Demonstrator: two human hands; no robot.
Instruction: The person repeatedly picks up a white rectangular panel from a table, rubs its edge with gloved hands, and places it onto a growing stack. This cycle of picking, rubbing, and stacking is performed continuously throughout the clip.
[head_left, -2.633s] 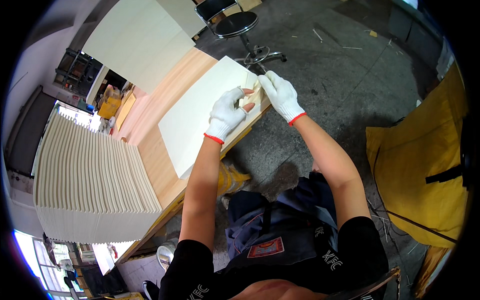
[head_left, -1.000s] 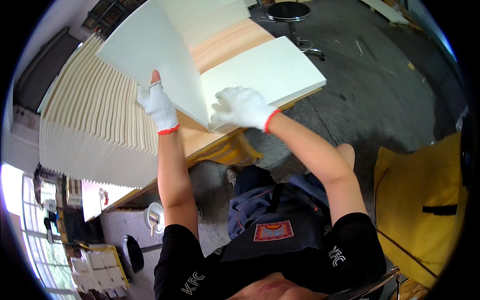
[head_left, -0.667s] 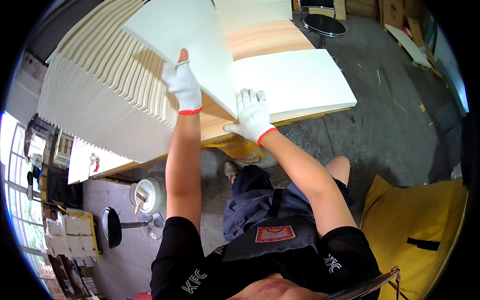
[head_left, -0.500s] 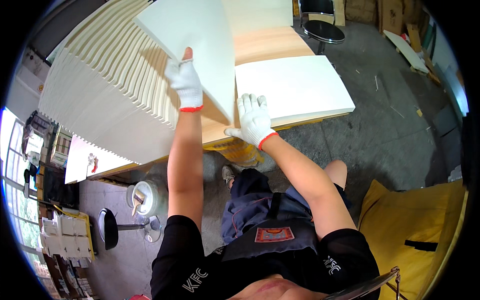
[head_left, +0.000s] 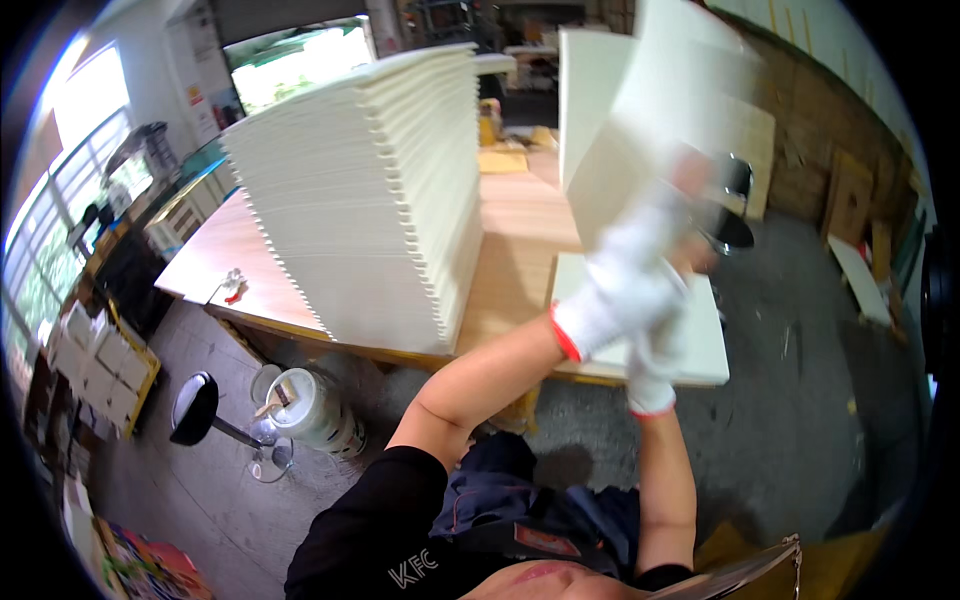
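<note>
My left hand (head_left: 625,290), in a white glove with a red cuff, is raised over the table's right side. Its fingers appear closed on the lower part of a white board (head_left: 690,90), which stands tilted and smeared by motion. My right hand (head_left: 655,355), gloved likewise, is just below and partly behind the left one; blur hides its fingers and whether it grips the board. Under both hands lies a flat white board (head_left: 700,345) at the table's right front edge. A tall stack of white boards (head_left: 350,200) stands to the left.
The wooden table (head_left: 515,270) shows bare wood between the stack and the flat board. Another white panel (head_left: 590,100) stands upright behind. A white bucket with a brush (head_left: 310,400) and a black stool (head_left: 195,408) are on the floor at left. Another black stool (head_left: 732,232) stands at right.
The view has tilted up. My left hand has swung right with the board, away from the stack. My right hand has lifted off the table edge and come close to the left.
</note>
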